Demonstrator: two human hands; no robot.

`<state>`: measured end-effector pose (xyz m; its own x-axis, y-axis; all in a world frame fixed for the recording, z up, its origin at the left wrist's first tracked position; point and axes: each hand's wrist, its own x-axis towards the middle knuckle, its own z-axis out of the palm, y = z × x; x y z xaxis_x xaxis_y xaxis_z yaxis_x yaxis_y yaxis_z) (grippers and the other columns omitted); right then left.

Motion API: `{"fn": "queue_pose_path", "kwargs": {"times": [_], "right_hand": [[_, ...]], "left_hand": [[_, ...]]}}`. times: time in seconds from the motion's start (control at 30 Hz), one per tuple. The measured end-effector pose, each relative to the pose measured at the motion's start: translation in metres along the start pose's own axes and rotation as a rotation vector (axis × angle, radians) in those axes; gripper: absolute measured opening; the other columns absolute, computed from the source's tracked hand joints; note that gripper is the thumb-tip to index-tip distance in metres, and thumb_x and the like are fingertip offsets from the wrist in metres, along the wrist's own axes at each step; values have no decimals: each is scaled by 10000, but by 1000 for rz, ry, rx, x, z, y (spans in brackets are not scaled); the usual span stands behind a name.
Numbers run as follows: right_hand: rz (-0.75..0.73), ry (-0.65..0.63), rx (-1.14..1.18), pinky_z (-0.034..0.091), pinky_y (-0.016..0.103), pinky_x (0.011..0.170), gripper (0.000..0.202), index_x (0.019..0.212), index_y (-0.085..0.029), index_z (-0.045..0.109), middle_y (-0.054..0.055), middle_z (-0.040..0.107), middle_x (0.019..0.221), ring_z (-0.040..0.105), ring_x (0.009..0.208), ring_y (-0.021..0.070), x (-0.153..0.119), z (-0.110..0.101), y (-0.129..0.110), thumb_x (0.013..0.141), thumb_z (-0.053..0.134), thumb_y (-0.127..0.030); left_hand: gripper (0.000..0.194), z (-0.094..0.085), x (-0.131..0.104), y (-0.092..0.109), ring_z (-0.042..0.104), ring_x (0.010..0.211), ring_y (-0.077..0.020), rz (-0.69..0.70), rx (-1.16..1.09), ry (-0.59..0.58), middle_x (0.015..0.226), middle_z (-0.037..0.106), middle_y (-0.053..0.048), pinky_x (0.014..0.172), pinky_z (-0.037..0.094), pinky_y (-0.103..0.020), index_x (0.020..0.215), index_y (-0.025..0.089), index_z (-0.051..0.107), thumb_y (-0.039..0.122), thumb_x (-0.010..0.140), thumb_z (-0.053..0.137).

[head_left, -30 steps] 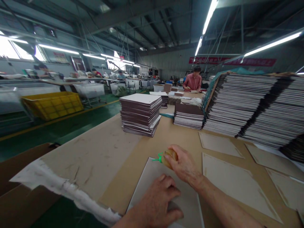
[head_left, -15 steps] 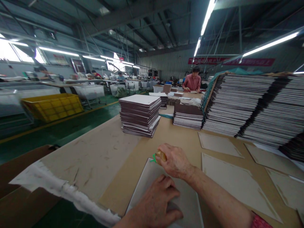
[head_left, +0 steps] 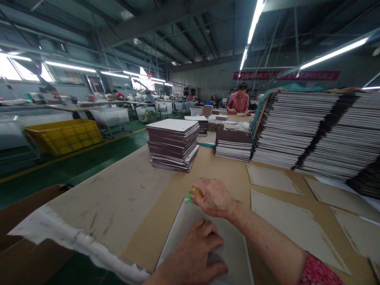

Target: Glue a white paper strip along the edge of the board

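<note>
A flat grey-beige board (head_left: 230, 241) with a pale edge lies on the table in front of me. My left hand (head_left: 192, 247) rests on it with the fingers spread, holding nothing that I can see. Beyond it, at the board's far left corner, my right hand (head_left: 212, 196) is closed around a small amber-brown object (head_left: 196, 192). Bright green, thin shapes (head_left: 188, 200) show at that corner beside the object; whether they belong to it I cannot tell. The fingers hide most of the object, so its kind is unclear.
Ahead stands a stack of dark-edged boards (head_left: 172, 144). A long, high row of boards (head_left: 297, 130) fills the right side. More flat boards (head_left: 293, 225) lie right of my arm. Across the table works a person in red (head_left: 238, 103); a yellow cart (head_left: 63, 136) stands left.
My right hand has moved slightly left and its wrist has turned a little, still gripping the amber-brown object. The left hand stays on the board. The whole view has shifted slightly.
</note>
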<state>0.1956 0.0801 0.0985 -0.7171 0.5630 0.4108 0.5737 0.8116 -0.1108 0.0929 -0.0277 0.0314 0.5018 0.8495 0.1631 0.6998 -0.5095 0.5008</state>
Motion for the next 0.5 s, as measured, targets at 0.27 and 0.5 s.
{"fn": "queue_pose_path", "kwargs": {"times": [0.27, 0.5], "right_hand": [[-33, -29, -28, 294, 278, 583, 143, 824, -215, 571, 3, 676, 852, 620, 742, 166, 3, -9, -1, 866, 594, -350], [-14, -39, -42, 313, 280, 606, 161, 826, -215, 568, 3, 673, 867, 622, 759, 164, -3, -12, 4, 882, 578, -366]], "left_hand": [[368, -2, 0, 2, 484, 1018, -206, -4, -16, 10, 1023, 570, 6, 929, 403, -330, 973, 241, 641, 340, 663, 811], [376, -2, 0, 2, 473, 1024, -206, -9, -19, 2, 1034, 570, 5, 935, 393, -331, 993, 244, 640, 357, 674, 803]]}}
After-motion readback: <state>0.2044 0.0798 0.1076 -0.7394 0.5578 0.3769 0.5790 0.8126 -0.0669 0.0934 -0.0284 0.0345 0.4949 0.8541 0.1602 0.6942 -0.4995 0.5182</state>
